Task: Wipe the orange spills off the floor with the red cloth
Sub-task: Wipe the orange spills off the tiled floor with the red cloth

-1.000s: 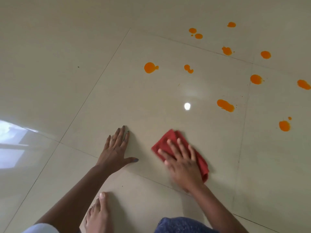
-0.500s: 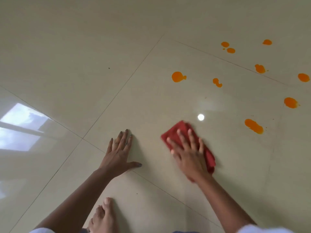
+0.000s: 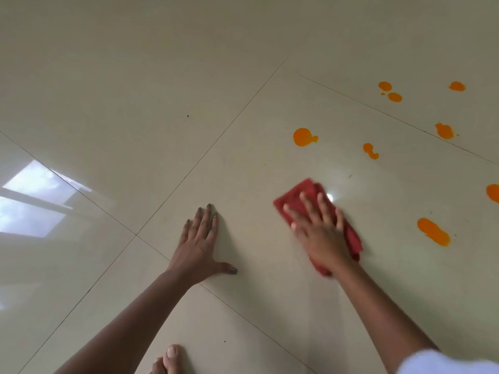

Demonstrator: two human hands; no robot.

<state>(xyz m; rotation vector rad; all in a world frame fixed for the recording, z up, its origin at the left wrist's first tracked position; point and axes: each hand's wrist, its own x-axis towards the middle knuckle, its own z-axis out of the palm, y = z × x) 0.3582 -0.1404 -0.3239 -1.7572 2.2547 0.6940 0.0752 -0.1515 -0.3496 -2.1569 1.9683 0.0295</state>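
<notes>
My right hand [image 3: 321, 230] lies flat with spread fingers on the red cloth [image 3: 297, 199], pressing it to the cream floor tiles [image 3: 243, 184]. My left hand [image 3: 199, 244] rests palm down on the floor to the left of the cloth, fingers apart, holding nothing. Several orange spills dot the tiles ahead and to the right: a round one [image 3: 303, 137], a small one [image 3: 370, 151], an elongated one [image 3: 433, 231] right of the cloth, a pair [image 3: 390, 92] farther back, and another [image 3: 444, 130] near a grout line. One more spill [image 3: 493, 193] is cut by the right edge.
My bare foot [image 3: 168, 359] shows at the bottom edge. Dark grout lines cross the glossy tiles. A window reflection [image 3: 32, 201] shines on the floor at the left, and a bright lamp glare [image 3: 329, 197] sits by the cloth's far edge.
My right hand has slid the red cloth forward and to the right, closer to the spills. The view has swung left, so the spills sit farther right. My left hand stays planted.
</notes>
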